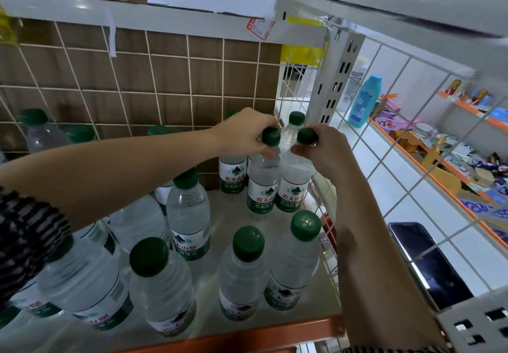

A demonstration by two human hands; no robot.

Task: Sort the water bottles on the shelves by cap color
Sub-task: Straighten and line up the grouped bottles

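Shelf (pixel 220 215): pale board with an orange front edge; wire grid (pixel 154 77) behind it and along its right side.
Water bottles (pixel 189 215): clear, every cap in view green; a loose group stands near the front, with more at the left and back.
Left hand (pixel 242 132): fingers and thumb curl round the neck of the left held bottle (pixel 261 185), just under the left cap (pixel 271 136).
Right hand (pixel 327 154): thumb and fingers pinch the neck of the right held bottle (pixel 293 185), under the right cap (pixel 307 135).
Held pair: upright, side by side at the shelf's back right, bodies touching; their bases probably rest on the board, though that is hard to tell.
Phone (pixel 424 264): dark screen, beyond the right-hand grid.
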